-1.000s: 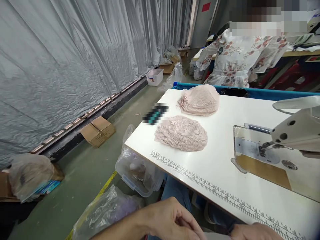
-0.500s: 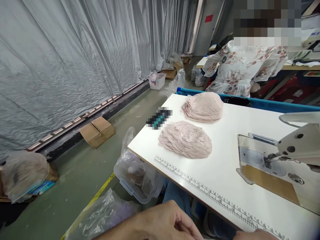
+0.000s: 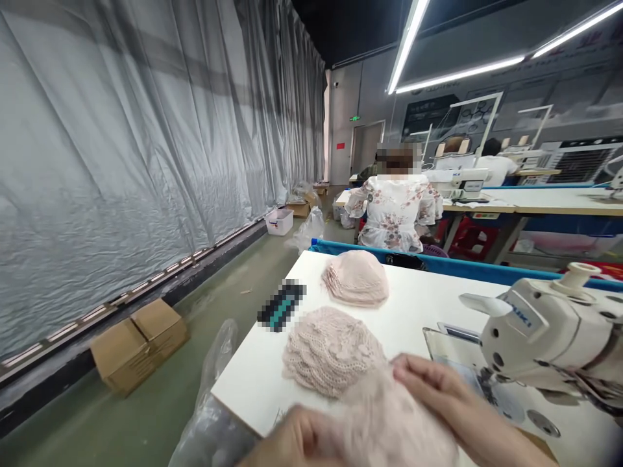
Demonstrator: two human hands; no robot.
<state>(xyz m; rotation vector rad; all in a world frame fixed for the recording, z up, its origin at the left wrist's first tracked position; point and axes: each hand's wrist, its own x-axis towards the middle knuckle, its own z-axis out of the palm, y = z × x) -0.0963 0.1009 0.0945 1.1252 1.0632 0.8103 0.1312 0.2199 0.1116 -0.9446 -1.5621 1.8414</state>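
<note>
1. Head view, foreground: a person's two bare hands hold a pale pink fabric piece (image 3: 394, 425) at the near edge of a white worktop (image 3: 257, 383). The right hand (image 3: 438, 389) pinches its upper edge between thumb and fingertips; the left hand (image 3: 304, 431), blurred, closes its curled fingers on the left side.

2. Head view, worktop: just beyond the held fabric lies a ruffled pile of pink eyelet fabric (image 3: 331, 350), partly covered in view by the piece; whether the two touch cannot be told. Farther back sits a neater stack of pink fabric (image 3: 357, 279). A pixelated black-and-teal object (image 3: 282, 305) lies near the left edge, while a white sewing machine (image 3: 540, 331) stands at right, near the right hand.

3. Head view, surroundings: a silver curtain (image 3: 146, 162) lines the left side above a cardboard box (image 3: 139, 344) on the green floor (image 3: 233, 311). Past the blue cloth (image 3: 467, 269) along the worktop's far edge, a co-worker in a floral blouse (image 3: 394, 211) sits, back turned, beneath bright ceiling lights (image 3: 460, 74).
</note>
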